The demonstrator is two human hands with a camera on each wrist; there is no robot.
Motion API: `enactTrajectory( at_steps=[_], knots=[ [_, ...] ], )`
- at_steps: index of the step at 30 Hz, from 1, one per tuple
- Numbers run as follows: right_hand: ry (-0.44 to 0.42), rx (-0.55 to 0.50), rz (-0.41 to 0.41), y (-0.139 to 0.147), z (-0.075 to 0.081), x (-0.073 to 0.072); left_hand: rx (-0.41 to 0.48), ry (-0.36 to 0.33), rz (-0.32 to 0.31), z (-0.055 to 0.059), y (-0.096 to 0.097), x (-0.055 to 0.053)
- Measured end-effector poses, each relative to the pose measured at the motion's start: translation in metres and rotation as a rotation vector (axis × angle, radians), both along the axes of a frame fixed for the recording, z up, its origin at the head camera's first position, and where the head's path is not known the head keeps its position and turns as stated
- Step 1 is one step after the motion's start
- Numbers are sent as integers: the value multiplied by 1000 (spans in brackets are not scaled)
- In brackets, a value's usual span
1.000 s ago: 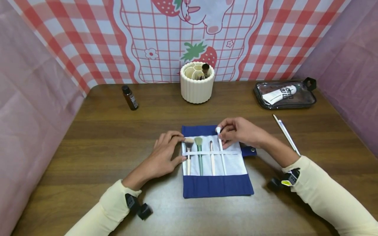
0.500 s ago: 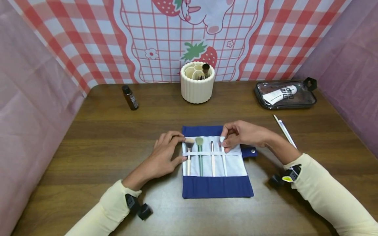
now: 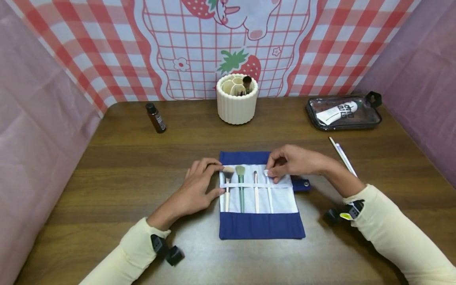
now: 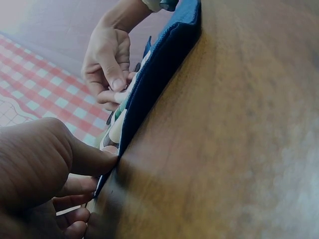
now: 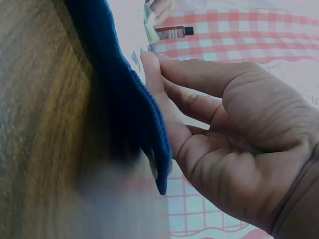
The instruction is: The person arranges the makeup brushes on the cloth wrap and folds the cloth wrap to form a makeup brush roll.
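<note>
A blue brush roll (image 3: 261, 225) with a pale lining lies unfolded on the table, several makeup brushes tucked under its white elastic band. My right hand (image 3: 293, 160) pinches the slim white makeup brush (image 3: 270, 200) near its head, in the rightmost filled place. That brush passes under the band, its handle end down by the blue pocket. My left hand (image 3: 197, 184) rests at the roll's left edge, fingers and thumb touching it. Beside it lie a fluffy beige-tipped brush (image 3: 227, 202), a green brush (image 3: 241, 198) and a small dark-tipped brush (image 3: 256, 196).
Two thin white sticks (image 3: 342, 156) lie right of the roll, near the right forearm. Behind stand a cream ribbed holder (image 3: 236, 109) and a dark bottle (image 3: 156, 118). A clear black-edged case (image 3: 367, 118) with a white tube sits at back right.
The right hand has shifted slightly right and down with the white makeup brush, whose head now sits lower on the lining. The left hand stays at the roll's edge.
</note>
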State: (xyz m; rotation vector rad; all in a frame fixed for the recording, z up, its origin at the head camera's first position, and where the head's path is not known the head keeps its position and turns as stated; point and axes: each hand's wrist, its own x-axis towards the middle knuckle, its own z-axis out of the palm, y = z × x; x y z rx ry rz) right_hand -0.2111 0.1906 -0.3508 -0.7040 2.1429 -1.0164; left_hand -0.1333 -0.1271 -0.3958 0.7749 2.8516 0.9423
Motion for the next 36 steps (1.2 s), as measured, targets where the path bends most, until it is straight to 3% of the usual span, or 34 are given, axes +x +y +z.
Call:
enactTrajectory(
  at_steps=[7,11,16,21,28,36],
  knots=[
    [243,76,26,17,16,4,-4,4,-5,0,1,1],
    [386,166,-93,40,34,3,-2,16,-9,0,2,2],
    [649,445,-290,80,45,-7,0,25,-8,0,2,2],
    [648,593,-389,117,41,-20,-4,17,-10,0,1,1],
    [593,666,-467,134,27,-30,-5,16,-12,0,0,1],
    [531,733,-424,129,19,-39,-6,15,-13,0,0,1]
  ],
)
